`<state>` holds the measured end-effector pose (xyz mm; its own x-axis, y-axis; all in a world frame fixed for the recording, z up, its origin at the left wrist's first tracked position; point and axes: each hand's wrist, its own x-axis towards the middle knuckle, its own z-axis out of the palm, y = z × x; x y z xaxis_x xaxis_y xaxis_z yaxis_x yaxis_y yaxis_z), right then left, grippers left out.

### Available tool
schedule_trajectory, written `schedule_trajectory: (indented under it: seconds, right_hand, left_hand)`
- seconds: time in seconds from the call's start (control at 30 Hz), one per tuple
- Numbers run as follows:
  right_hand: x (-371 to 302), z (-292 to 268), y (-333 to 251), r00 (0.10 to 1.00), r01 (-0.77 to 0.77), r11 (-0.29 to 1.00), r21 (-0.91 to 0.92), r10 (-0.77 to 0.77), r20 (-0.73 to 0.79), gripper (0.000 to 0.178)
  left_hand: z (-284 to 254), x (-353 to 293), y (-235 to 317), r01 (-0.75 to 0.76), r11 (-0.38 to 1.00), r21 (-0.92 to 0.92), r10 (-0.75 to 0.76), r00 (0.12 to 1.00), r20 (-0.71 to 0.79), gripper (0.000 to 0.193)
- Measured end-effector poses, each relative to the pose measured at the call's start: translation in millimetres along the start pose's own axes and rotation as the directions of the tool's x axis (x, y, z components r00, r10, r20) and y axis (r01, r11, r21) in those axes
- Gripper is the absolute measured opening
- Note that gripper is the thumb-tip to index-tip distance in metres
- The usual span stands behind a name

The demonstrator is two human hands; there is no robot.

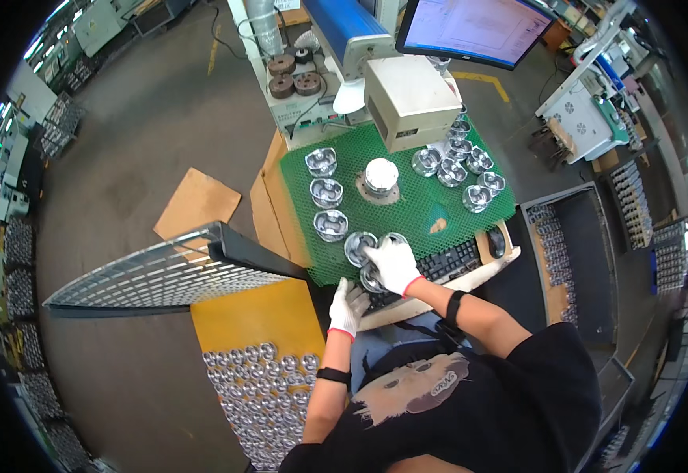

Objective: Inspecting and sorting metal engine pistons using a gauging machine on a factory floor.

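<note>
My right hand (395, 266), in a white glove, is curled over a cluster of metal pistons at the front of the green mat (415, 209). Its fingers grip a piston (371, 278) above the keyboard's left end. Another piston (360, 247) stands against the fingertips, and one more (393, 238) shows partly behind the hand. My left hand (348, 306), also gloved, is just left of the gripped piston, fingers apart and holding nothing. A round piston (382, 175) sits crown up on the fixture in the mat's middle, beside the beige machine head (413, 98).
Three pistons (326, 193) line the mat's left side; several more (452, 172) stand at its right. A keyboard (450, 264) and mouse (497, 243) lie in front. Many pistons fill a yellow board (257, 315) at lower left, beside a raised grid panel (178, 272). A monitor (474, 27) stands behind.
</note>
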<state>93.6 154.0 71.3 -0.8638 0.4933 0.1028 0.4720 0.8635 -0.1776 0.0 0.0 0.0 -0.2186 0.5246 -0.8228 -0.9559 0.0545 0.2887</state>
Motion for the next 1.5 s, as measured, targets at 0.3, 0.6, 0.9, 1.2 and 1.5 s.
schedule_trajectory:
  seconds: [0.3,0.6,0.9,1.2,1.5]
  right_hand:
    - [-38.4,-60.9,39.3,0.864,0.180,0.970,0.165,-0.236,0.444,0.033]
    - [-79.9,-94.8,90.9,0.908,0.019,1.000,-0.017,-0.010,0.418,0.041]
    - [-93.6,-81.4,133.0,0.877,-0.103,0.994,-0.043,0.111,0.467,0.053]
    - [-77.0,-95.7,138.2,0.828,-0.056,0.997,-0.062,0.081,0.555,0.048]
    - [-65.2,-102.5,123.9,0.868,0.045,0.999,-0.031,-0.024,0.495,0.046]
  left_hand:
    - [119.2,-55.1,149.7,-0.468,-0.674,0.571,0.440,0.366,0.820,0.036]
    - [137.7,38.4,177.2,-0.228,-0.964,0.137,-0.034,0.615,0.787,0.025]
    - [157.1,21.8,174.0,-0.089,-0.759,0.645,0.418,0.692,0.588,0.080]
    - [200.9,73.4,185.7,0.141,-0.433,0.890,0.752,0.601,0.271,0.046]
    - [185.9,42.6,170.7,0.143,-0.408,0.901,0.760,0.600,0.249,0.029]
